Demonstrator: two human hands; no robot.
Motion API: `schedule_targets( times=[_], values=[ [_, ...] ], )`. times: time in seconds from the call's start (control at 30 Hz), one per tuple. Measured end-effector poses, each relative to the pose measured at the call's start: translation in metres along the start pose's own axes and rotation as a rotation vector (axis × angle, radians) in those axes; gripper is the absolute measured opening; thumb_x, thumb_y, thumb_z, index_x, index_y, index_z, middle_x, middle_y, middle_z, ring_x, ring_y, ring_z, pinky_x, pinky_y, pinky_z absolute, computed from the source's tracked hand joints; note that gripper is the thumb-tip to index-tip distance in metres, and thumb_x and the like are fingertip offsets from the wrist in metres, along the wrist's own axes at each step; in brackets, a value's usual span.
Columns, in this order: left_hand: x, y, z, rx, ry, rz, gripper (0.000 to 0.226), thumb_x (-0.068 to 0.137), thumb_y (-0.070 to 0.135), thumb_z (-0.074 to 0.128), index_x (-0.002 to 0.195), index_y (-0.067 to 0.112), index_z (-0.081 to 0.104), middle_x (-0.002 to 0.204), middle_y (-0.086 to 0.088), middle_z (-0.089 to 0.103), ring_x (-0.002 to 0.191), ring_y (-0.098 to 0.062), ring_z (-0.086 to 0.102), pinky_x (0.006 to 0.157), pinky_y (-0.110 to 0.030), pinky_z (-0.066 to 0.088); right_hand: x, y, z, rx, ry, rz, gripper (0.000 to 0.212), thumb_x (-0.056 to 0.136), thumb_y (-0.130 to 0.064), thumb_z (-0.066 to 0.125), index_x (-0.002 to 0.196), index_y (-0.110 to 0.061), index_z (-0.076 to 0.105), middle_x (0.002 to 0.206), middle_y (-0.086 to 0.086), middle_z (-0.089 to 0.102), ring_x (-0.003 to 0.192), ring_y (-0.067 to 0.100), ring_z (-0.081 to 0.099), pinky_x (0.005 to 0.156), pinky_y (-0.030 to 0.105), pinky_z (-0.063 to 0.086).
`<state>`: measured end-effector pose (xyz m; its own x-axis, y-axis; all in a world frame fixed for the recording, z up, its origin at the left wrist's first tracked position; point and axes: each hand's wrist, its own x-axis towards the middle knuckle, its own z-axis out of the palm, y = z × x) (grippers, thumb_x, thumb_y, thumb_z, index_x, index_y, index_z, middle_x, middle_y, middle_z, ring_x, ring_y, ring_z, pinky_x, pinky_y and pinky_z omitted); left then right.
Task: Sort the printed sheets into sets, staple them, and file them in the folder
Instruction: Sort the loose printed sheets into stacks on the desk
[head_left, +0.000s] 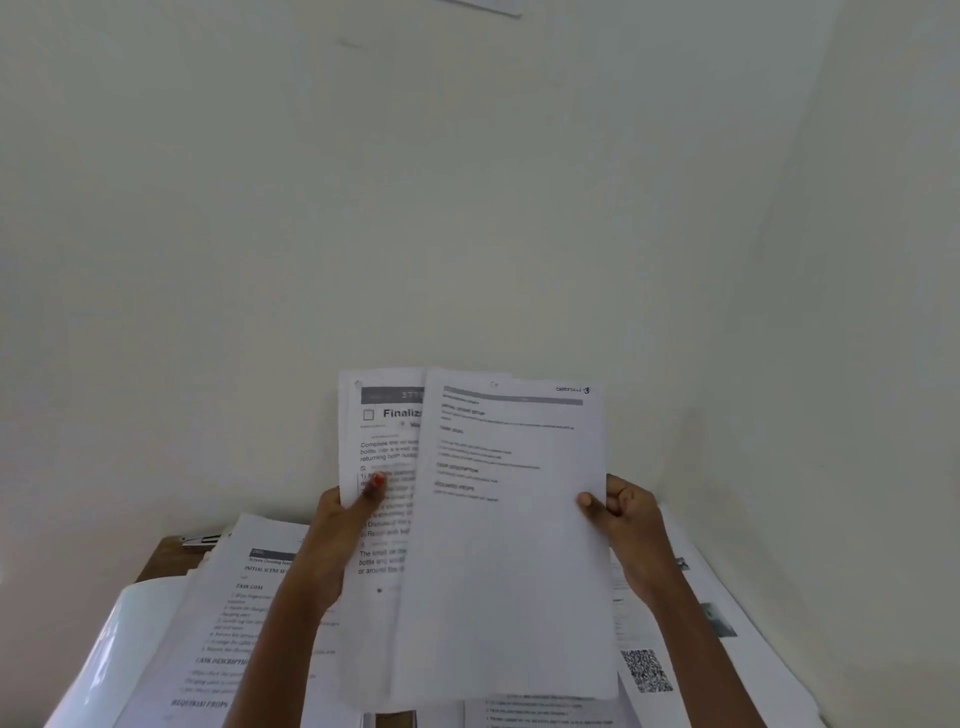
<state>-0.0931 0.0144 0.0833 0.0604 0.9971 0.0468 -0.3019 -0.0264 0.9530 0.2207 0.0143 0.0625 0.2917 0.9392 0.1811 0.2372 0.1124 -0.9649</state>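
Observation:
Two printed sheets are held up in front of the wall, overlapping. My left hand (343, 519) pinches the rear sheet (382, 452), headed "Finaliz...", at its left edge, thumb on the print. My right hand (621, 512) grips the right edge of the front sheet (511, 545), which has a grey header bar and short text blocks. Below them, more printed sheets lie spread on the table: one with "TASK GOAL" headings (234, 623) at the left and one with a QR code (647, 670) at the right. A stapler-like metal object (200, 540) peeks out at the back left.
A brown wooden table (161, 561) shows at the back left corner. A glossy white plastic folder or sleeve (114, 649) lies at the left under the papers. Pale walls meet in a corner just behind the table on the right.

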Motion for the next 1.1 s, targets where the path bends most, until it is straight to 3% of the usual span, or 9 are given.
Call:
schedule_targets(
  times=[0.07,0.17,0.2,0.33,0.43,0.73,0.83,0.93,1.1],
  values=[
    [0.000,0.006,-0.008,-0.011,0.046,0.050,0.076,0.052,0.063,0.081,0.101,0.006,0.068,0.088,-0.011,0.076,0.073,-0.024,0.074,0.054,-0.031,0.059,-0.001,-0.002,-0.010,-0.037,0.083,0.004,0.014,0.084,-0.026,0.070,0.097,-0.022,0.067,0.082,0.013,0.073,0.083,0.031,0.069,0.082,0.048,0.054],
    [0.002,0.019,-0.029,-0.035,0.125,0.135,0.056,0.064,0.053,0.076,0.098,0.009,0.068,0.090,-0.009,0.075,0.070,-0.016,0.073,0.055,-0.028,0.059,0.005,0.009,-0.025,-0.131,0.211,0.088,0.019,0.091,-0.008,0.059,0.107,-0.019,0.058,0.106,0.011,0.069,0.097,0.030,0.064,0.089,0.040,0.051],
    [0.003,0.024,-0.039,-0.049,0.142,0.160,0.048,0.068,0.047,0.073,0.097,0.009,0.069,0.090,-0.006,0.075,0.069,-0.015,0.073,0.056,-0.028,0.059,0.007,0.014,-0.028,-0.190,0.224,0.127,0.021,0.092,-0.007,0.057,0.112,-0.014,0.057,0.114,0.014,0.065,0.101,0.030,0.061,0.090,0.037,0.048],
    [0.002,0.041,-0.075,-0.070,0.201,0.263,0.053,0.057,0.061,0.082,0.089,0.020,0.076,0.089,0.002,0.076,0.077,-0.014,0.073,0.063,-0.031,0.061,0.006,0.040,-0.026,-0.423,0.168,0.260,0.036,0.092,-0.004,0.054,0.127,0.002,0.050,0.126,0.020,0.056,0.114,0.035,0.054,0.087,0.031,0.040],
    [0.002,0.048,-0.092,-0.125,0.244,0.311,0.021,0.090,0.037,0.059,0.093,0.020,0.072,0.090,0.006,0.076,0.078,-0.011,0.073,0.067,-0.031,0.061,-0.002,0.055,-0.011,-0.469,0.101,0.317,0.036,0.092,-0.002,0.053,0.127,0.005,0.048,0.126,0.023,0.055,0.114,0.035,0.053,0.086,0.030,0.039],
    [-0.006,0.051,-0.109,-0.140,0.268,0.327,0.030,0.101,0.026,0.043,0.098,0.023,0.073,0.100,0.004,0.075,0.088,-0.014,0.072,0.070,-0.032,0.061,-0.001,0.075,0.011,-0.533,0.023,0.335,0.035,0.091,-0.005,0.053,0.126,0.002,0.049,0.124,0.021,0.057,0.112,0.034,0.054,0.083,0.029,0.037],
    [-0.006,0.051,-0.108,-0.162,0.265,0.316,0.030,0.100,0.026,0.044,0.097,0.023,0.074,0.101,0.003,0.075,0.088,-0.015,0.072,0.071,-0.033,0.061,0.004,0.075,-0.002,-0.436,0.123,0.344,0.035,0.090,0.001,0.054,0.125,0.004,0.051,0.122,0.020,0.058,0.111,0.036,0.055,0.088,0.033,0.040],
    [-0.005,0.051,-0.108,-0.170,0.257,0.311,0.032,0.101,0.027,0.042,0.098,0.023,0.074,0.104,0.002,0.074,0.090,-0.016,0.072,0.073,-0.034,0.061,0.010,0.083,-0.031,-0.252,0.229,0.381,0.029,0.090,0.001,0.055,0.119,-0.001,0.056,0.121,0.021,0.061,0.108,0.037,0.058,0.098,0.047,0.045],
    [-0.002,0.046,-0.102,-0.190,0.245,0.283,0.035,0.101,0.027,0.041,0.095,0.024,0.076,0.102,0.003,0.074,0.089,-0.015,0.072,0.071,-0.033,0.061,0.008,0.102,-0.071,-0.105,0.275,0.500,0.026,0.093,-0.007,0.056,0.119,-0.006,0.058,0.116,0.018,0.064,0.100,0.034,0.063,0.094,0.055,0.048]
  ],
)
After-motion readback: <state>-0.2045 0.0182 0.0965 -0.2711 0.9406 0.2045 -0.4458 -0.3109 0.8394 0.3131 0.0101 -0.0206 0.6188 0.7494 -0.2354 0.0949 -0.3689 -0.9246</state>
